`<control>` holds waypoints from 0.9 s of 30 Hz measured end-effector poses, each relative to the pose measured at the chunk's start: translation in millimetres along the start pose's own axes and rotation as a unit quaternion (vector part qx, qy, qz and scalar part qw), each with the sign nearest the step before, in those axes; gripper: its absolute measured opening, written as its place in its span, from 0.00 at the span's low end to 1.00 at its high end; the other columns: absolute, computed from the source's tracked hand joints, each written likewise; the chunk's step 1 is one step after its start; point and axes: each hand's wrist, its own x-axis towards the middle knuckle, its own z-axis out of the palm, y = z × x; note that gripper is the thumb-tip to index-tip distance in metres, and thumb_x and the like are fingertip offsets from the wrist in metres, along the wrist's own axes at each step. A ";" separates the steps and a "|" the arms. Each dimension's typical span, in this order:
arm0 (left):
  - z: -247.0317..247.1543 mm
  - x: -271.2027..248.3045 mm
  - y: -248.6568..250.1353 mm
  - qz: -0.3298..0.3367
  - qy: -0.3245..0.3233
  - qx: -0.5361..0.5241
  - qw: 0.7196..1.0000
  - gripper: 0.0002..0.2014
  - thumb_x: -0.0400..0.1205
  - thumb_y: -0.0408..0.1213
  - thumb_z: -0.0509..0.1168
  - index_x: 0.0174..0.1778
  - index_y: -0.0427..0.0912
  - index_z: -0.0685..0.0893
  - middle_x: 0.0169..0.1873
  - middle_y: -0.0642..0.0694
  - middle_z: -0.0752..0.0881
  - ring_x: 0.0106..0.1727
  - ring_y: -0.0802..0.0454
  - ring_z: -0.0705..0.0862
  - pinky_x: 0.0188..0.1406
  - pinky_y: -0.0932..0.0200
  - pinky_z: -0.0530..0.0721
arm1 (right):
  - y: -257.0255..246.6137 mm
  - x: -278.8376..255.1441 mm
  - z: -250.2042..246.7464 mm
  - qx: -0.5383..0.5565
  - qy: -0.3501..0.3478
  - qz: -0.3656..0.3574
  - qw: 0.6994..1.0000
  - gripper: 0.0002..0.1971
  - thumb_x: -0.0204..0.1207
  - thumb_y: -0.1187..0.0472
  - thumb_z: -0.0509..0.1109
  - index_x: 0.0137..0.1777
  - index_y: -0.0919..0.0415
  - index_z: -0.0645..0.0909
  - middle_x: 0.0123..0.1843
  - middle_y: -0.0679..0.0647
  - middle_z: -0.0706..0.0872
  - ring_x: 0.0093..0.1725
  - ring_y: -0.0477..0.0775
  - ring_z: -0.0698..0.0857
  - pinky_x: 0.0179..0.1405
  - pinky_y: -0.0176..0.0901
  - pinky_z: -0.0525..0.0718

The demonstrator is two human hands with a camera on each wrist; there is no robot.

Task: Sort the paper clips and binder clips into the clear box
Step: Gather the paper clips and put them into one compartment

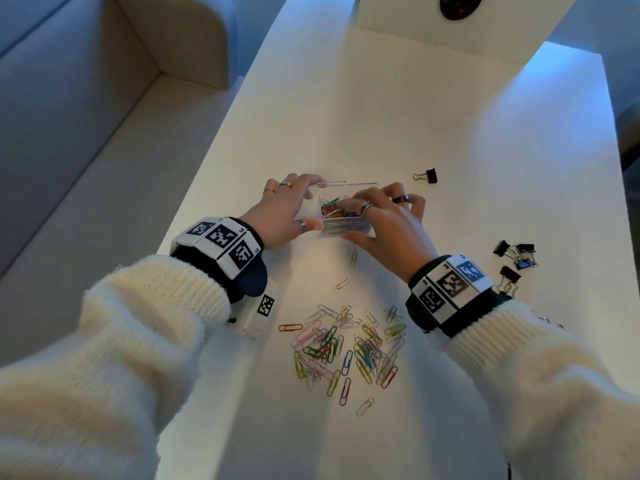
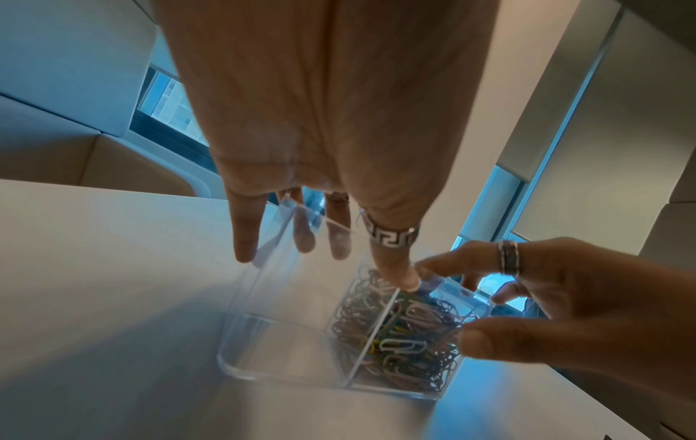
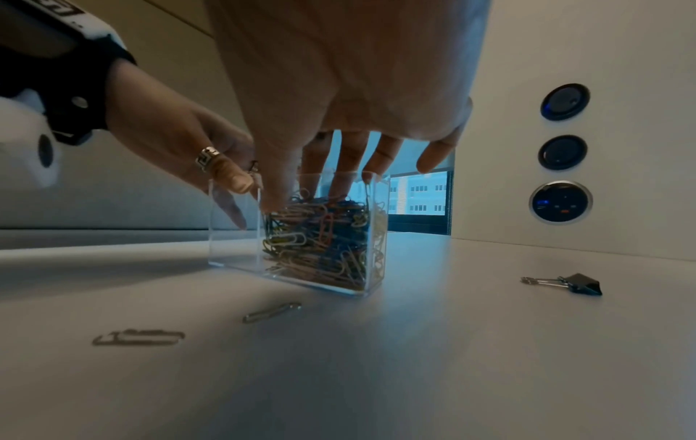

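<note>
Between both hands' grip, left (image 1: 280, 216) steadying, right (image 1: 384, 220) fingers reaching in, stands the clear box (image 1: 346, 226).

paper clips (image 1: 341, 344) before clear box (image 1: 346, 225)

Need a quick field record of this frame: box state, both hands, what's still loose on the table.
clear box: two compartments; right one full of paper clips, left one bare
left hand: holds the box's left end
right hand: fingers reach into the filled compartment
loose paper clips: pile near the person
binder clips: cluster at right, none in box
single binder clip: right of the box
</note>
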 end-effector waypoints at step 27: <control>1.8 -2.8 5.8 -0.010 0.010 -0.011 1.000 0.31 0.79 0.41 0.65 0.76 0.51 0.58 0.66 0.43 0.70 0.65 0.42 0.63 0.67 0.54 0.61 | 11.2 -42.0 -6.6 0.127 0.046 0.107 0.985 0.14 0.77 0.48 0.62 0.58 0.53 0.79 0.56 0.51 0.78 0.57 0.54 0.76 0.60 0.52 0.77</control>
